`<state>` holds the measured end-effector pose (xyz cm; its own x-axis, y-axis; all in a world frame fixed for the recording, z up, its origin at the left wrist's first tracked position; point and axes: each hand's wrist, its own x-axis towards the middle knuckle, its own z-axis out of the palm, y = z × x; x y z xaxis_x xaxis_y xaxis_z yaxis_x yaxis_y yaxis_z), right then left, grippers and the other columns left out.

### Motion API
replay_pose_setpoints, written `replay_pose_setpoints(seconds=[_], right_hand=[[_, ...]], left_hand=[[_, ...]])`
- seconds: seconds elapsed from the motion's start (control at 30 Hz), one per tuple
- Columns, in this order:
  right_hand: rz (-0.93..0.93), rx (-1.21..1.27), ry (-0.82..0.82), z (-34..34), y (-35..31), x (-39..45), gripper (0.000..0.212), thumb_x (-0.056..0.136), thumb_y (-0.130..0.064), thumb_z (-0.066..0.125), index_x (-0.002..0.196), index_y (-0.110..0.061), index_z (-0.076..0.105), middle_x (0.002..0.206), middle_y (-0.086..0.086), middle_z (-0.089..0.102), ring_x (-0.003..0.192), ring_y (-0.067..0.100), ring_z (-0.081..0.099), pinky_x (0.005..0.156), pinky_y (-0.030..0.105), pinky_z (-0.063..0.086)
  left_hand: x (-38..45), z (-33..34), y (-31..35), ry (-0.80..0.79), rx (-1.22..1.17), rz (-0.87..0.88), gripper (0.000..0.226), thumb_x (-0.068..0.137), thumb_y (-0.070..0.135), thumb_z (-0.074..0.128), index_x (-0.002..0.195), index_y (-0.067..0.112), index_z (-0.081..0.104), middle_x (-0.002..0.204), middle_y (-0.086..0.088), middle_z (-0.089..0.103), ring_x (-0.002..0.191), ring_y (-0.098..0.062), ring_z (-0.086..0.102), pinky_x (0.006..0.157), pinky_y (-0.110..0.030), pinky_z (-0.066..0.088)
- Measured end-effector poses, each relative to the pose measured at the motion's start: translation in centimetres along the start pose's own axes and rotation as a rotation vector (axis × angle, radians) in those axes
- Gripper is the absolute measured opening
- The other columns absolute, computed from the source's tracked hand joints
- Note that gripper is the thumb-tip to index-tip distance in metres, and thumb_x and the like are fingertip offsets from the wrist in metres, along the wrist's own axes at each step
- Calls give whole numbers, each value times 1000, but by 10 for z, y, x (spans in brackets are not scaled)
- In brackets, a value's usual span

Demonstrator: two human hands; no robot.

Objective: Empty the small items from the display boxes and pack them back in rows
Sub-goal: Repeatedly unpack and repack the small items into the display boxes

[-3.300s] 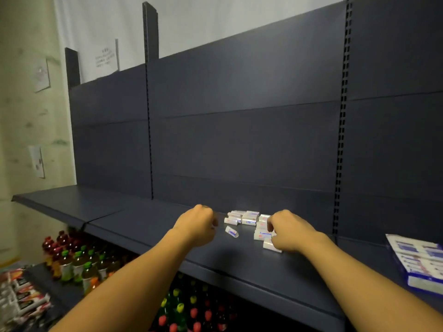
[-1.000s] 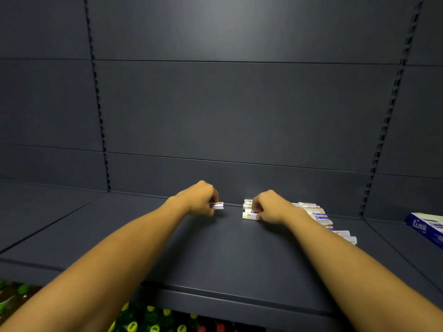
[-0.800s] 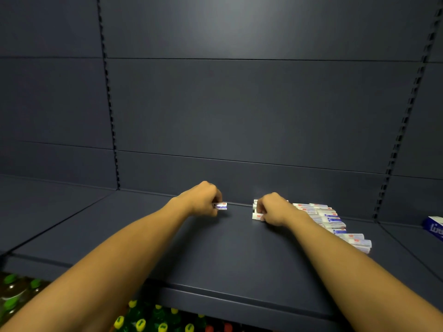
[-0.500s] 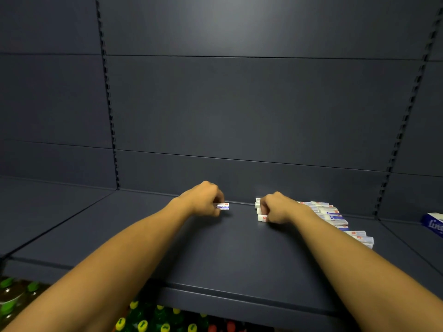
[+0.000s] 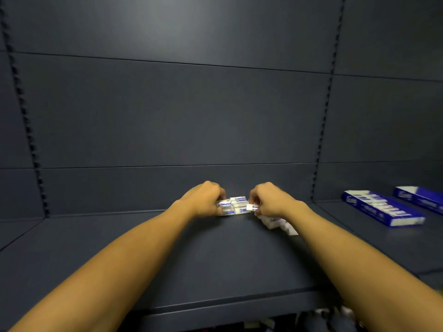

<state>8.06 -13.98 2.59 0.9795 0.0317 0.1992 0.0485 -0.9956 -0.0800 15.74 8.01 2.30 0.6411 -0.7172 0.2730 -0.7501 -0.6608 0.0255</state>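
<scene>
White-and-blue packets [image 5: 236, 206] clustered on dark shelf [image 5: 215, 255]. Left hand [image 5: 203, 200] and right hand [image 5: 269, 200] both curl fingers around packets. Two boxes [image 5: 381, 208] sit right.

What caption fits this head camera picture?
Both hands, left hand and right hand, gather small white packs on a dark shelf.

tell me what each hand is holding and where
Left hand grips the left end of the small white packs; right hand pinches one small pack by its end.
</scene>
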Motion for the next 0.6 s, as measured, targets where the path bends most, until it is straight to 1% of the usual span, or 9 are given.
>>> replay_pose_setpoints(seconds=[0.07, 0.13, 0.2, 0.27, 0.4, 0.47, 0.6], right_hand=[[50, -25, 13, -6, 12, -17, 24, 79, -10, 74, 97, -24, 68, 95, -5, 60, 83, 16, 60, 68, 34, 55], [106, -47, 24, -12, 26, -34, 27, 78, -7, 69, 101, -22, 70, 99, -3, 63, 85, 18, 62, 73, 37, 58], [161, -57, 31, -18, 42, -53, 27, 78, -8, 70, 101, -22, 70, 100, -3, 63, 87, 19, 63, 75, 37, 58], [207, -73, 25, -24, 58, -72, 25, 78, -8, 69, 98, -23, 70, 98, -2, 64, 87, 21, 63, 74, 36, 57], [298, -120, 17, -36, 93, -112, 17, 79, -14, 73, 92, -24, 68, 98, 1, 66, 87, 22, 64, 76, 38, 58], [334, -118, 21, -42, 112, -133, 18, 81, -17, 75, 96, -23, 69, 100, 1, 66, 88, 21, 63, 79, 40, 58], [377, -110, 12, -51, 148, -177, 20, 79, -21, 78, 98, -22, 69, 99, 1, 68, 91, 20, 63, 81, 39, 56]], left_hand=[[11, 5, 17, -5, 12, 61, 27, 84, 33, 70, 108, 21, 67, 106, 4, 59, 87, -16, 58, 71, -34, 53], [22, 10, 35, -3, 23, 120, 25, 84, 29, 68, 108, 21, 68, 106, 3, 59, 86, -17, 57, 66, -31, 49], [33, 13, 55, -2, 22, 166, 26, 84, 28, 67, 108, 20, 68, 107, 2, 60, 86, -17, 58, 68, -32, 51], [43, 14, 75, 3, 24, 200, 29, 84, 31, 68, 111, 20, 67, 109, 2, 59, 89, -17, 58, 73, -34, 53], [60, 15, 122, 25, 28, 242, 30, 84, 33, 69, 111, 21, 67, 111, 3, 58, 92, -18, 58, 72, -33, 51], [66, 17, 147, 43, 29, 251, 28, 84, 29, 68, 110, 21, 67, 112, 3, 58, 93, -20, 58, 71, -32, 50], [74, 21, 201, 54, -3, 255, 22, 84, 27, 66, 104, 20, 68, 110, 2, 58, 91, -22, 58, 67, -31, 43]])
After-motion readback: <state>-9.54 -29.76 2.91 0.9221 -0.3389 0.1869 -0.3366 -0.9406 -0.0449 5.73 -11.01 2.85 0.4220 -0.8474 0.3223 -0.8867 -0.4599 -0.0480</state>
